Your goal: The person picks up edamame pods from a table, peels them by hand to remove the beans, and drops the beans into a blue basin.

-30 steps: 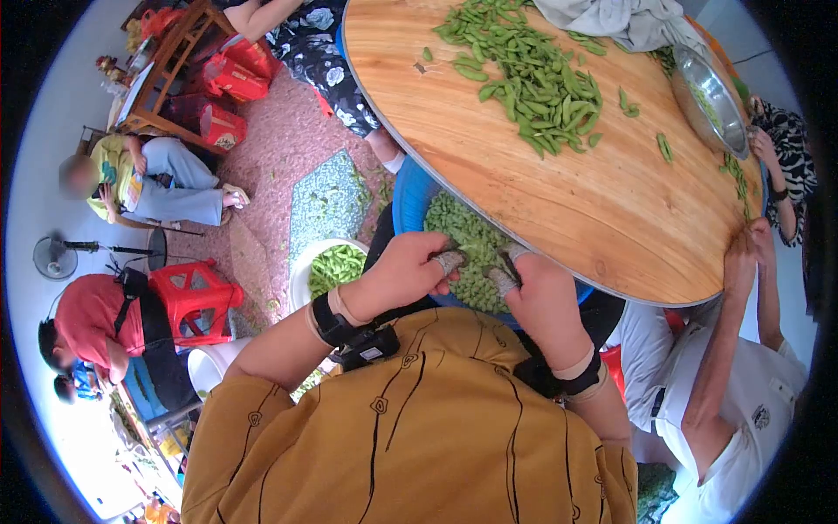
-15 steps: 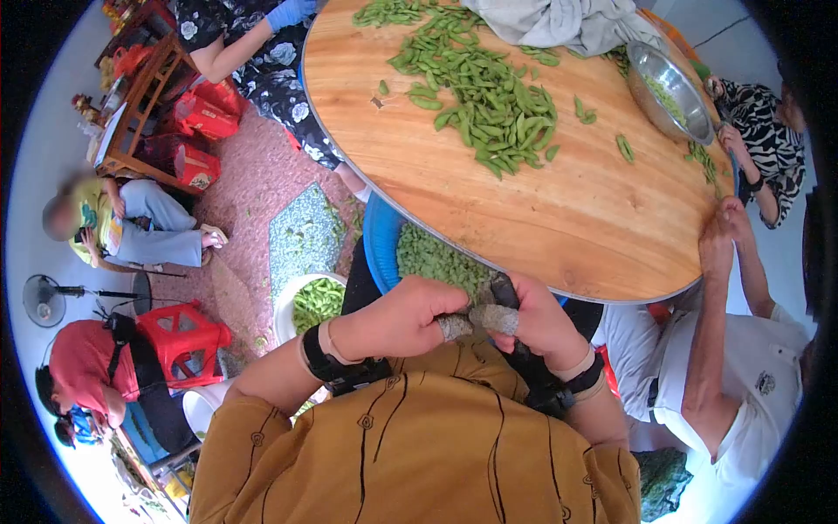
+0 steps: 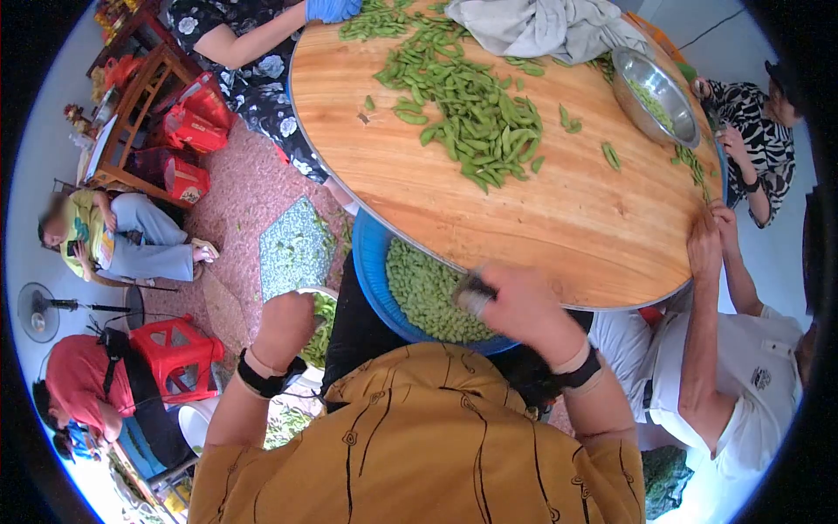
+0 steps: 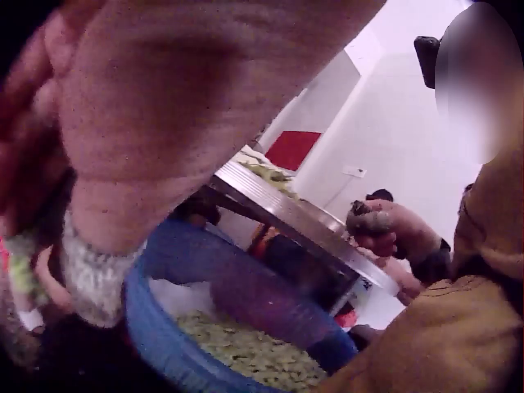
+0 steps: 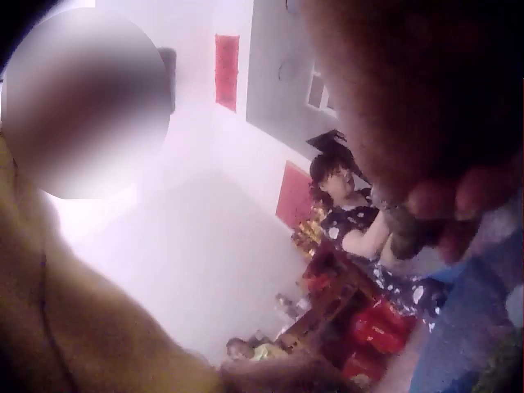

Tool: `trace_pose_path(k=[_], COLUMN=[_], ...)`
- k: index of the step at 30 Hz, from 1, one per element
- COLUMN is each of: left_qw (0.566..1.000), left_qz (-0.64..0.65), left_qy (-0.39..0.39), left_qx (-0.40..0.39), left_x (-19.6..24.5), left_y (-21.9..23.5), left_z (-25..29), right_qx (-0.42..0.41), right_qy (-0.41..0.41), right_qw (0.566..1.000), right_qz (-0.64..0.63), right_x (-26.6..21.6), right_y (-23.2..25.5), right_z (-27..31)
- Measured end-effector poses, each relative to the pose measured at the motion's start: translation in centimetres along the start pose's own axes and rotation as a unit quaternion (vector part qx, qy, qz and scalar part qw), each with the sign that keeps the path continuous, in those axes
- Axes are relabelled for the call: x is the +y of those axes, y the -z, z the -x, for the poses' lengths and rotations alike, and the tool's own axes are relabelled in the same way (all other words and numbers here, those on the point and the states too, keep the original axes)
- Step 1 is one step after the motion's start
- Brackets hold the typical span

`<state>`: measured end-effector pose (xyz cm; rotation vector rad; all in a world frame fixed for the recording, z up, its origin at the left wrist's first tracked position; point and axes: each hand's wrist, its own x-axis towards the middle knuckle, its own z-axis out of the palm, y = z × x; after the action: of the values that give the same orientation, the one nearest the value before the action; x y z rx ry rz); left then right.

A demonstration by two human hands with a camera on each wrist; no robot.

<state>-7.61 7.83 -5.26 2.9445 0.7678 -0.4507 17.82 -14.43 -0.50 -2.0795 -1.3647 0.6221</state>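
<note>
My left hand (image 3: pixel 286 327) hangs at the white bucket of green soybean pods (image 3: pixel 324 325), its fingers mostly hidden in the head view. In the left wrist view a grey wrap (image 4: pixel 98 282) covers its thumb, and I cannot tell whether the fingers hold a pod. Over the near edge of the round wooden table my right hand (image 3: pixel 528 306) is blurred, its wrapped thumb pointing toward the blue basin (image 3: pixel 371 253). Shelled green beans (image 3: pixel 428 293) lie in that basin, between my knees. The right wrist view shows the right fingers (image 5: pixel 471 196) curled, with nothing visible in them.
A heap of pods (image 3: pixel 489 131) lies on the wooden table (image 3: pixel 602 227). A steel bowl (image 3: pixel 668 131) and a grey cloth (image 3: pixel 541 26) stand toward its far side. People sit around the table. On the left are a red stool (image 3: pixel 179 349) and a fan (image 3: pixel 39 312).
My hands, close together over the basin before, have parted. The left moved left to the white bucket; the right moved slightly upward toward the table's edge. The head view has shifted a little.
</note>
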Motion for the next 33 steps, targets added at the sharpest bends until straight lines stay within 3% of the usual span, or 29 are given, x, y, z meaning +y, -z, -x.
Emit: trace_pose_path(k=[1,5,6,9,15,18,20,21,23,24,26,31,33], left_qw=[0.999,0.996,0.996,0.969,0.913,0.892,0.858,0.858,0.858,0.858,0.869,0.893,0.898], left_qz=[-0.006,0.088,0.09,0.213,0.359,0.393,0.441,0.441,0.357,0.358,0.263,0.244,0.257], left_qy=[0.026,0.023,0.025,-0.067,-0.174,-0.212,-0.228,-0.226,-0.293,-0.291,-0.373,-0.35,-0.331], left_qx=[-0.044,0.01,0.012,0.104,0.09,0.075,0.132,0.134,0.224,0.226,0.192,0.145,0.135], left_x=[-0.9,-0.6,0.1,1.8,6.0,8.7,11.0,12.0,13.5,13.6,13.9,14.4,14.4], left_y=[-0.3,0.8,1.2,1.7,3.7,5.7,7.5,8.0,8.7,8.6,8.3,7.8,7.5], left_z=[0.4,0.6,0.2,-0.9,-3.8,-5.0,-5.4,-5.6,-6.0,-6.1,-6.4,-5.8,-5.8], right_qx=[0.026,0.284,0.284,0.274,0.251,0.24,0.182,0.14,0.093,0.047,0.04,0.007,0.061], right_qy=[-0.073,-0.079,-0.076,-0.116,-0.12,-0.114,-0.073,-0.045,-0.043,-0.045,-0.043,-0.03,-0.024], right_qw=[0.996,0.945,0.945,0.937,0.938,0.96,0.98,0.989,0.994,0.997,0.998,0.999,0.994], right_qz=[0.04,0.144,0.145,0.184,0.209,0.083,0.022,-0.009,-0.028,-0.047,-0.021,0.007,-0.092], right_x=[-0.5,5.2,6.4,8.3,7.7,6.0,3.1,1.8,0.3,0.1,0.8,1.2,0.3], right_y=[1.8,5.7,6.3,7.1,6.5,6.0,5.4,5.1,4.2,3.9,3.3,2.7,2.4], right_z=[-0.6,-5.4,-6.6,-8.2,-5.8,-3.3,-1.4,-0.5,1.0,1.7,2.5,2.9,2.6])
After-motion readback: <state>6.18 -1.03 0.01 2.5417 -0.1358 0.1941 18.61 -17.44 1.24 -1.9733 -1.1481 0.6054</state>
